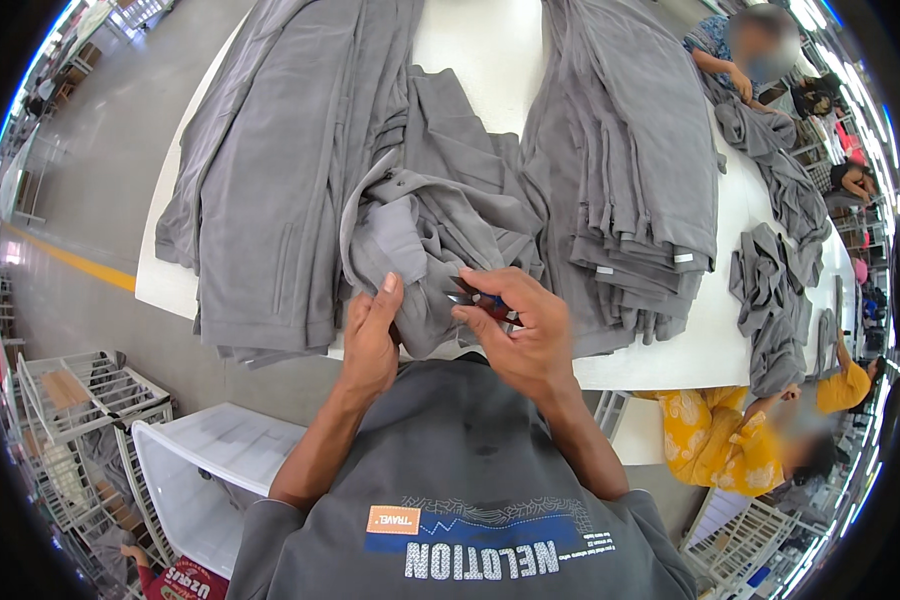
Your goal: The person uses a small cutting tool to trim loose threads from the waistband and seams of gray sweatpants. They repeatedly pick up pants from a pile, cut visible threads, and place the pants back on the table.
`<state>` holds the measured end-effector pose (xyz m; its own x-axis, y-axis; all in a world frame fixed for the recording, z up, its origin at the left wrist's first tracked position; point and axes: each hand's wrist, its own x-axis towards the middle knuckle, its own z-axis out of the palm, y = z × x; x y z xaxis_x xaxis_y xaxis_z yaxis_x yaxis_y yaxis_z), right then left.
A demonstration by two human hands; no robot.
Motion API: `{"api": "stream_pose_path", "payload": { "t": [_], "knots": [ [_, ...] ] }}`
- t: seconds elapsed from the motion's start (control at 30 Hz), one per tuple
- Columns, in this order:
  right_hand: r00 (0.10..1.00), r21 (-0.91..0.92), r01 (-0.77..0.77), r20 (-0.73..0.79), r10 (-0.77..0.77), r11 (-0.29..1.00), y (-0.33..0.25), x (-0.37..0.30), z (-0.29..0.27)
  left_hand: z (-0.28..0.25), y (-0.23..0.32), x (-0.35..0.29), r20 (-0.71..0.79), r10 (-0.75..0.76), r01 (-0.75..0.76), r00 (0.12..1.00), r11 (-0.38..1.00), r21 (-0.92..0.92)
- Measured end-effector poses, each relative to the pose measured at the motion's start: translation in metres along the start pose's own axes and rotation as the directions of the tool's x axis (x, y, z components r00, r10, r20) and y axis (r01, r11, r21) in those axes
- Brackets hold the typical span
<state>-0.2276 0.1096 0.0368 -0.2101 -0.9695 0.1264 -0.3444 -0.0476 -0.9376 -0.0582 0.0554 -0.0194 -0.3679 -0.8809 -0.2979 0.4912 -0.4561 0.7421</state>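
Bunched in front of me on the white table is a pair of grey trousers (470,215), its waist turned partly open and a lighter pocket lining showing. My left hand (373,335) is closed on the near edge of this cloth, thumb on top. In my right hand (526,330) is a small pair of thread snips (478,299), held between thumb and fingers with the metal blades pointing left, close to the fabric. Whether the blades touch a thread is too small to tell.
Stacks of grey trousers lie to the left (265,200) and right (635,170) on the white table (475,40). A white plastic bin (210,440) and metal racks (90,390) stand at lower left. People work at the right, one in yellow patterned clothing (705,435), near loose grey garments (770,300).
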Motion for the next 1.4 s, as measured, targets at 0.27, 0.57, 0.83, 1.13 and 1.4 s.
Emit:
{"api": "stream_pose_path", "payload": {
  "t": [0.27,0.57,0.83,1.13,1.4],
  "knots": [
    [0.999,-0.019,0.044,0.023,-0.044,0.999,0.004,0.000,0.011,0.009,0.004,0.002,-0.118,0.001,0.002,0.993,1.000,0.028],
    [0.981,0.060,-0.191,-0.033,0.193,0.980,0.006,0.004,0.013,0.009,0.000,-0.005,-0.040,0.072,-0.067,0.997,0.993,0.095],
    [0.994,0.033,-0.102,-0.045,0.103,0.994,0.016,0.002,0.012,0.010,-0.003,-0.007,0.098,0.147,-0.169,0.984,0.943,0.287],
    [0.955,0.218,-0.218,-0.153,0.254,0.951,0.025,0.003,0.013,0.007,-0.004,-0.003,0.082,0.124,-0.145,0.989,0.927,0.345],
    [0.971,0.008,-0.224,-0.086,0.224,0.975,0.022,-0.001,0.017,-0.001,-0.009,-0.001,0.080,0.077,-0.107,0.994,0.855,0.508]
  ]
}}
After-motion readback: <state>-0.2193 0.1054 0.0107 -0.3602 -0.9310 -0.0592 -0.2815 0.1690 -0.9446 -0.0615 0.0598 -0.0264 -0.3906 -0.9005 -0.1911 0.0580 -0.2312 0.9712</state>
